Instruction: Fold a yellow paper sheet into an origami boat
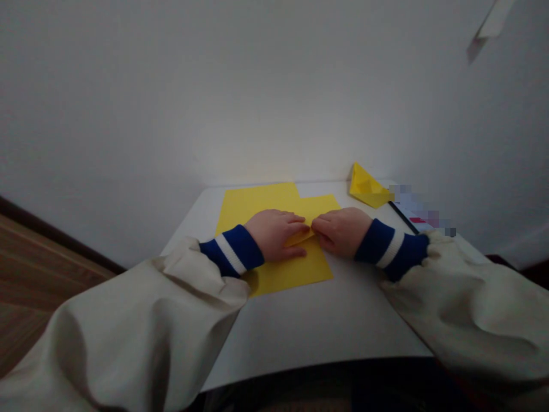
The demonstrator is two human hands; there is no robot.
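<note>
Yellow paper (295, 272) — fingers (295, 228) on it.

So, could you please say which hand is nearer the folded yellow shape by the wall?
Right: the right hand is just in front of the folded yellow shape, slightly left; the left hand is farther left, on yellow paper.

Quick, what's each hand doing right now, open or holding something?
Left hand: open over the yellow paper, thumb apart from the fingers.
Right hand: fingers curled at the paper; whether they grip it cannot be told.
</note>
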